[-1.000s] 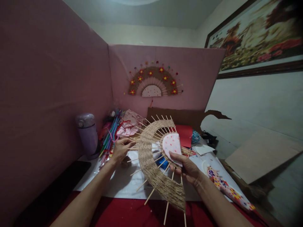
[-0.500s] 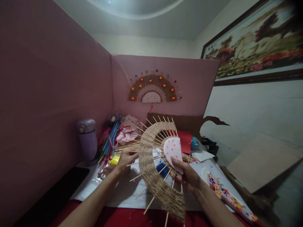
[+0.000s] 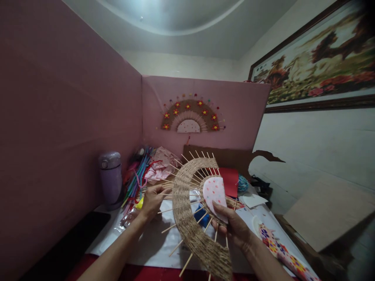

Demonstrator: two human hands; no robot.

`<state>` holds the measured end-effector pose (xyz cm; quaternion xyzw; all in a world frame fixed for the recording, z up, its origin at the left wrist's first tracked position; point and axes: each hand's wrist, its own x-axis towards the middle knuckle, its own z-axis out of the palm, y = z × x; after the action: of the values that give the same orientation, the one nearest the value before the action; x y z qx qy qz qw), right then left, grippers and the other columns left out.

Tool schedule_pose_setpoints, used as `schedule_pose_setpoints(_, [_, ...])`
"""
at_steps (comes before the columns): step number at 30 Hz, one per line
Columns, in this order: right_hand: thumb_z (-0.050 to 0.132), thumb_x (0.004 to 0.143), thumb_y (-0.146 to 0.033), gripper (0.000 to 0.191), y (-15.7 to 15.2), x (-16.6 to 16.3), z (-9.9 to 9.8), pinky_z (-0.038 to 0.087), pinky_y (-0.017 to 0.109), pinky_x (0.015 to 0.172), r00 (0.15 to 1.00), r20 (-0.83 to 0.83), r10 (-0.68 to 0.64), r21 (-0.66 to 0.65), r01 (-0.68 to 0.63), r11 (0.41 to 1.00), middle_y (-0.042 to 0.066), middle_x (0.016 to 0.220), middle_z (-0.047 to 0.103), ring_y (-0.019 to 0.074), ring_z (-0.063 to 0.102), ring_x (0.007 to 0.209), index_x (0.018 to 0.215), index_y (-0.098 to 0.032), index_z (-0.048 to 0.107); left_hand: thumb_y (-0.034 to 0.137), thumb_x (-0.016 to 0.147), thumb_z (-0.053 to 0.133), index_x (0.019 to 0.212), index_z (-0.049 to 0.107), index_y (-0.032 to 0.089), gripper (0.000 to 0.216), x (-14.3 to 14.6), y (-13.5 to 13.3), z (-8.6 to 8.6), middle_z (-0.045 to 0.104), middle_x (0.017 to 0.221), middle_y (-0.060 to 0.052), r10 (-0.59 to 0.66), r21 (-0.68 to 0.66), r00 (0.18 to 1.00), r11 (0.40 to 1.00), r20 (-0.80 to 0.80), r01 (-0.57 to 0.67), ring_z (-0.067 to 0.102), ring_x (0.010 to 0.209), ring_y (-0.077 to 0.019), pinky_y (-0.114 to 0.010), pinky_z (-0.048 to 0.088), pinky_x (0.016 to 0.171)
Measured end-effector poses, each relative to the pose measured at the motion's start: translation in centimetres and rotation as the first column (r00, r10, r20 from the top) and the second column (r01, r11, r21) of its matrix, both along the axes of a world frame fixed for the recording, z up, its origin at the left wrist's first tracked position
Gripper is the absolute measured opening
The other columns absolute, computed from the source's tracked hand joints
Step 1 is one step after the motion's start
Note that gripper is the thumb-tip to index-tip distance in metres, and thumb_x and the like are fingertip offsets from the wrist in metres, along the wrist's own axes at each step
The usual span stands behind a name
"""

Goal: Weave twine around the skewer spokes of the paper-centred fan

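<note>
Half-round woven piece in mid-air, left hand at the stick ends

Clock's centred on the spotted patch (image 3: 212, 192). The woven half-ring (image 3: 182, 210) is up in front of the person, curving from 12 through 9 to about 5, with thin sticks (image 3: 168, 228) poking out past its edge. Straight side faces 3.

Right hand (image 3: 234, 225) is in at 4 o'clock, clamped on the patch, thumb on the front and fingers behind. Left hand (image 3: 152, 200) is out at 9, fingertips drawn in close to the stick ends; can't tell if they've actually got one.

My read: this is a hold-and-tweak step, right steadying, left fussing with the sticks. Next move probably calls for a firm right hand and a really light left, since those sticks look snappable.

Up at 12 there's a similar piece with flowers (image 3: 182, 105) on the pink board (image 3: 234, 105). Purple bottle (image 3: 111, 185) sits between 9 and 10.
</note>
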<state>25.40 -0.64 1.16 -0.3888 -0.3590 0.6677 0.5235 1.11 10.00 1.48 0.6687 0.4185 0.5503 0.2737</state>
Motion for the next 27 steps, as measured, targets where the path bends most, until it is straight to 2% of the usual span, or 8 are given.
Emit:
schedule_pose_setpoints(4, [0.062,0.077,-0.040,0.032,-0.1,0.0,0.0,0.029,0.009,0.028,1.000,0.006,-0.012,0.000,0.012,1.000,0.003,0.047,0.061,0.0016,0.043,0.028,0.069,-0.008,0.063,0.038,0.070,0.064,0.062,0.065,0.017,0.022,-0.6,-0.2,0.3,0.059,0.057,0.001,0.075,0.075,0.995,0.995,-0.067,-0.070,0.047,0.054,-0.0103,-0.021,0.033,0.053])
schedule_pose_setpoints(8, [0.064,0.076,-0.037,0.028,-0.3,0.0,0.2,0.030,0.009,0.028,0.999,0.013,-0.047,-0.003,0.047,0.999,0.003,0.048,0.062,0.0018,0.043,0.028,0.073,-0.009,0.064,0.034,0.074,0.061,0.068,0.066,0.018,0.018,-0.9,-0.4,0.7,0.063,0.063,0.000,0.142,0.203,0.983,0.972,-0.120,-0.116,0.053,0.058,-0.0114,-0.021,0.036,0.057])
schedule_pose_setpoints(15, [0.068,0.070,-0.038,0.028,-0.9,-0.6,1.2,0.029,0.008,0.027,0.999,0.048,-0.026,-0.015,0.026,1.000,0.003,0.045,0.060,0.0012,0.039,0.026,0.069,-0.010,0.064,0.032,0.076,0.061,0.073,0.067,0.018,0.015,-1.2,-0.3,1.0,0.067,0.068,-0.001,0.195,0.255,0.974,0.954,-0.118,-0.160,0.057,0.061,-0.0123,-0.021,0.039,0.059])
schedule_pose_setpoints(21, [0.069,0.068,-0.037,0.028,-1.0,-0.7,1.5,0.027,0.008,0.025,0.998,0.053,-0.036,-0.020,0.037,0.999,0.003,0.045,0.059,0.0011,0.038,0.026,0.072,-0.009,0.066,0.031,0.078,0.059,0.075,0.067,0.018,0.015,-1.5,0.1,0.9,0.067,0.068,-0.001,0.209,0.302,0.971,0.939,-0.115,-0.166,0.058,0.062,-0.0126,-0.021,0.040,0.059])
schedule_pose_setpoints(27, [0.065,0.072,-0.037,0.028,-0.8,-0.4,1.1,0.023,0.009,0.023,0.994,0.109,-0.031,-0.053,0.037,0.998,0.004,0.045,0.060,0.0028,0.040,0.026,0.074,-0.010,0.066,0.026,0.080,0.054,0.081,0.069,0.019,0.017,-2.0,0.5,0.8,0.069,0.079,-0.002,0.156,0.350,0.981,0.931,-0.117,-0.106,0.062,0.074,-0.0143,-0.023,0.045,0.069])
